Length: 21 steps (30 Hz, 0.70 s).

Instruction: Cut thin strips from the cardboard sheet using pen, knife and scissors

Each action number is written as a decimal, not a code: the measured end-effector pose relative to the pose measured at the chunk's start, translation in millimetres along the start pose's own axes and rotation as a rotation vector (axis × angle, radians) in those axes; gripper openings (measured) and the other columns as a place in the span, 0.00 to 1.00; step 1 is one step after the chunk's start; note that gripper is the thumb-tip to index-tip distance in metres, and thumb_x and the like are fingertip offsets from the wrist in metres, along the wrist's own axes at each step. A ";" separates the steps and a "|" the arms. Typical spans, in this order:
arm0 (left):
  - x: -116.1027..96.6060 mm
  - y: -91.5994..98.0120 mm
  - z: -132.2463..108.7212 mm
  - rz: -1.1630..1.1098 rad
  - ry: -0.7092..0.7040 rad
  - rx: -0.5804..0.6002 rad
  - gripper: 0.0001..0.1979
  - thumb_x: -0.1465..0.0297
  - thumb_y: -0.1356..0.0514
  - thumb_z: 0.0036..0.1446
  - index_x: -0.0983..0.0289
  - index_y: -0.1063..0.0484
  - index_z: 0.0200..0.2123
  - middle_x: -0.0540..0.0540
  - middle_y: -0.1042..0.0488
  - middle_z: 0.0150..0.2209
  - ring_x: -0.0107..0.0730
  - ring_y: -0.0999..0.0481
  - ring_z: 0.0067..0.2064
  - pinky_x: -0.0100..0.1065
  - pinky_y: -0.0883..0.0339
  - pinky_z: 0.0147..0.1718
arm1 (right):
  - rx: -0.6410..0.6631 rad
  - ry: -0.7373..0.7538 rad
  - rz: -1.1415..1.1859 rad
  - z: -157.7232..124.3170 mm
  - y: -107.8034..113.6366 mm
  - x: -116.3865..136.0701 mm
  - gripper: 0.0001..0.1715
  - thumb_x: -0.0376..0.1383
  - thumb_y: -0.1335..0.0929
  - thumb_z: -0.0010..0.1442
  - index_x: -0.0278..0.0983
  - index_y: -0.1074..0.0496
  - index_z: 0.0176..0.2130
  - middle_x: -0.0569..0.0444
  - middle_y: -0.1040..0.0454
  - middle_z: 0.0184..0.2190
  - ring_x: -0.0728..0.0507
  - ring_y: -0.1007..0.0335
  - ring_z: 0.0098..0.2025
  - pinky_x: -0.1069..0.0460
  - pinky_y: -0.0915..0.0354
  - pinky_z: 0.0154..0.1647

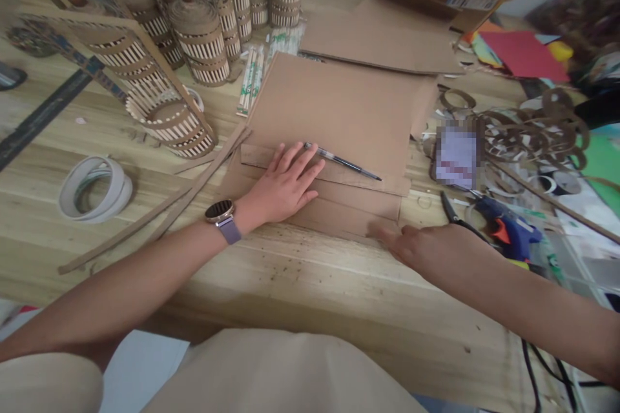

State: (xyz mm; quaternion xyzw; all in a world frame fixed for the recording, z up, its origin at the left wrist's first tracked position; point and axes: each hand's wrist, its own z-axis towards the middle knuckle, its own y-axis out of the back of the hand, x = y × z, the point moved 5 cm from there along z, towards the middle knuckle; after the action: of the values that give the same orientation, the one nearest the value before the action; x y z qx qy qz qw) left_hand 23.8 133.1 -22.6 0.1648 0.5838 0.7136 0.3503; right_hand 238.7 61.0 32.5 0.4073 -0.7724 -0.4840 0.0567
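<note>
My left hand (285, 184) lies flat with fingers spread on a stack of brown cardboard strips (349, 203) at the front of a large cardboard sheet (339, 103). A watch sits on that wrist. A black pen (343, 162) rests on the strips just beyond my fingertips. My right hand (421, 246) reaches from the right, its fingers stretched out and touching the near right corner of the strips; it is motion-blurred and holds nothing that I can see.
Several woven bamboo-and-twine lanterns (201, 42) stand at the back left. A roll of white tape (94, 187) lies left, with loose cardboard strips (159, 210) beside it. A blue glue gun (508, 229), pliers (453, 210), curled cardboard rings (537, 129) and coloured paper (523, 55) crowd the right.
</note>
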 end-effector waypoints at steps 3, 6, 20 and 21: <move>0.4 0.5 -0.3 -0.011 0.003 0.002 0.28 0.63 0.45 0.69 0.69 0.42 0.67 0.70 0.49 0.71 0.59 0.54 0.72 0.63 0.61 0.68 | 0.029 0.005 -0.035 -3.1 0.8 -0.4 0.26 0.18 0.38 0.55 0.38 0.33 0.49 0.54 0.24 0.23 0.44 0.25 0.22 0.51 0.62 0.18; 1.0 1.0 -1.2 -0.015 -0.003 -0.009 0.27 0.63 0.46 0.69 0.67 0.42 0.67 0.69 0.49 0.71 0.59 0.54 0.72 0.63 0.61 0.68 | 0.036 0.019 -0.067 -4.0 2.0 0.8 0.27 0.17 0.39 0.55 0.37 0.34 0.50 0.51 0.23 0.25 0.42 0.23 0.24 0.50 0.62 0.18; 2.2 0.2 -1.3 -0.015 -0.011 -0.018 0.28 0.63 0.47 0.69 0.69 0.43 0.68 0.70 0.49 0.71 0.61 0.53 0.71 0.65 0.60 0.67 | 0.034 -0.003 -0.087 -18.3 -18.1 -11.2 0.34 0.18 0.38 0.56 0.39 0.38 0.59 0.54 0.25 0.24 0.44 0.25 0.22 0.50 0.64 0.18; 2.3 0.2 -1.4 -0.012 -0.014 -0.019 0.28 0.63 0.47 0.69 0.69 0.43 0.68 0.71 0.49 0.71 0.62 0.52 0.71 0.65 0.60 0.67 | 0.021 -0.001 -0.077 -19.6 -19.9 -12.2 0.36 0.18 0.38 0.56 0.39 0.39 0.60 0.54 0.24 0.24 0.44 0.25 0.22 0.49 0.64 0.18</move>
State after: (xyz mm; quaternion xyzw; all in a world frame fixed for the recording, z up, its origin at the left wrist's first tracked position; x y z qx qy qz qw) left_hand 21.2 133.7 -23.2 0.1631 0.5755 0.7159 0.3601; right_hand 267.7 51.6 30.6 0.4369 -0.7611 -0.4782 0.0333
